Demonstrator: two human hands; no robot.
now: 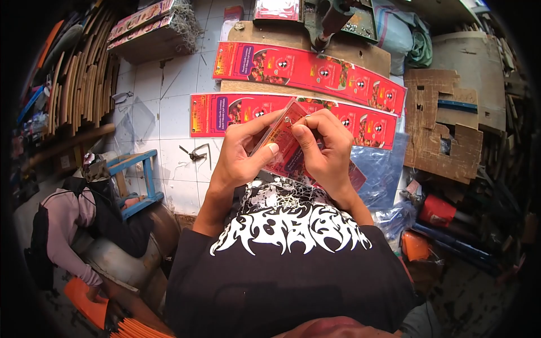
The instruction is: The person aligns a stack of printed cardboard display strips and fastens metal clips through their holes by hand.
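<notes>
Near my chest, a red printed sign strip (284,135) in clear plastic is tilted, with a small metal eyelet showing at its upper end. My left hand (239,158) is closed on the strip's left edge, thumb lying over the front. Thumb and forefinger of my right hand (327,149) are pinched together at the upper right of the strip, beside the eyelet. A tiny thing seems to be between those fingertips, too small to name. Beyond my hands, two long red printed strips lie flat: a nearer one (208,115) and a farther one (304,66).
An eyelet press (332,25) stands at the back, beside a tray of small metal parts (360,22). Clear plastic sheets (383,174) lie to the right, near cut brown boards (445,129). At left are a blue frame (132,180) and a bending person (73,225).
</notes>
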